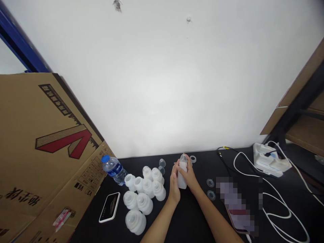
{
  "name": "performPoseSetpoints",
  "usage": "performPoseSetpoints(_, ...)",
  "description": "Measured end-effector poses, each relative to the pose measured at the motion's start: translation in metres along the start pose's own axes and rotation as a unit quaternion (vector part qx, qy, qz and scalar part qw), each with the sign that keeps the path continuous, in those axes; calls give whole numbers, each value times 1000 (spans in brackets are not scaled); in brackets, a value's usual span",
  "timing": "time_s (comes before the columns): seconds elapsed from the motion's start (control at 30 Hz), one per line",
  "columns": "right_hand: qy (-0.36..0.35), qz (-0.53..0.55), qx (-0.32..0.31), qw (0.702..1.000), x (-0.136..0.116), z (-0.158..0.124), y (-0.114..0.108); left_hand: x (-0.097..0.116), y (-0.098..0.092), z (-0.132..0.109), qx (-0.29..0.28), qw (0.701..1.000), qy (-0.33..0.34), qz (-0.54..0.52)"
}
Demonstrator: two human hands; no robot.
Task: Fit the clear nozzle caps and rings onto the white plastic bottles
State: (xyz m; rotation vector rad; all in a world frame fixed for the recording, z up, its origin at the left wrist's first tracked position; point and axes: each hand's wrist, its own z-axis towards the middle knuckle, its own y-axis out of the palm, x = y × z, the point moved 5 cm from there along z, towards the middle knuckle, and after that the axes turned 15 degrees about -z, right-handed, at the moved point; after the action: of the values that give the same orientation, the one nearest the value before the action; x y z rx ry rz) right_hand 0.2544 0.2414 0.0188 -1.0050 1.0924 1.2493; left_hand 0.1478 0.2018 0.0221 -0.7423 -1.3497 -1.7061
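A white baby bottle (181,181) with a clear teat on top stands nearly upright between my two hands. My left hand (174,185) is closed against its left side, with the fingers near the neck. Around the right side and the neck wraps my right hand (190,176), also closed. Just behind my right hand lies a white ring (193,159), partly beside another piece that my fingers hide. Two clear teats (162,163) rest to the left of my hands. To the right are two clear round discs (210,183).
Several white baby bottles (144,204) crowd together on the left, some topped, some open. Near them are a water bottle (115,169), a white-framed device (109,207) and a large cardboard box (50,148). A power strip (270,160), white cables and a blurred phone (238,209) occupy the right.
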Motion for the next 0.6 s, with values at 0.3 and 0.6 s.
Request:
performPoseSetpoints(0.3,-10,-21,-76,997,-4,-5,5,6,-1,-2,17,998,33,43)
performPoseSetpoints(0.6,7,-35,-99,994,0,-5,3,7,-1,-1,23,997,54,49)
